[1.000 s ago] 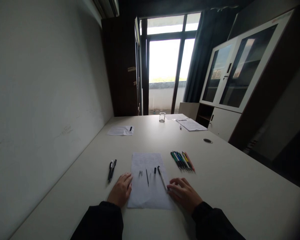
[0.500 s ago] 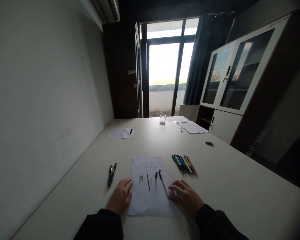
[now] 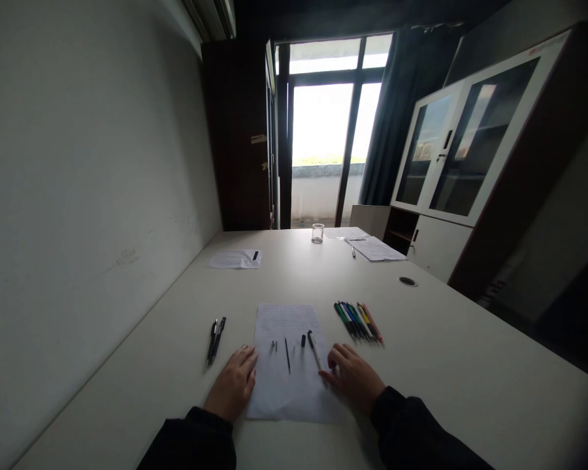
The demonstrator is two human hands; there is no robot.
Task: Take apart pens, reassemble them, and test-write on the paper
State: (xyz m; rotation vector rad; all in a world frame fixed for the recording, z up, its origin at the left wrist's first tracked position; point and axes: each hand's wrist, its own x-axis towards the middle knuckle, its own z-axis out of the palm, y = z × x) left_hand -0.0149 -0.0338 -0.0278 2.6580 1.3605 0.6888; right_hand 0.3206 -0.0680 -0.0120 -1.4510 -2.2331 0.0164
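Fingers (image 3: 247, 358) of the left hand (image 3: 229, 386) lie loosely extended and together, gripping nothing, their tips at the left edge of a sheet of paper (image 3: 274, 398). On the right hand (image 3: 355, 378) the fingers bend toward the sheet's right side; the thumb reaches the near end of a white pen barrel (image 3: 316, 352), though whether it is pinched I cannot tell.

That barrel, dark at its far end, slants along the right part of the sheet. Beside it, going left, come a short black piece (image 3: 303, 341), a small pale piece (image 3: 294, 348) too faint to make out, a slim dark refill (image 3: 287, 358) and two tiny parts (image 3: 274, 346) side by side. All lie apart from one another on the paper.

Two black pens (image 3: 216, 342) rest on the white tabletop (image 3: 157, 378) beyond the left hand. A row of coloured pens (image 3: 359, 322) lies beyond the right hand, close together. Farther off stand a clear glass (image 3: 317, 234) and, to its right, some papers (image 3: 377, 249).
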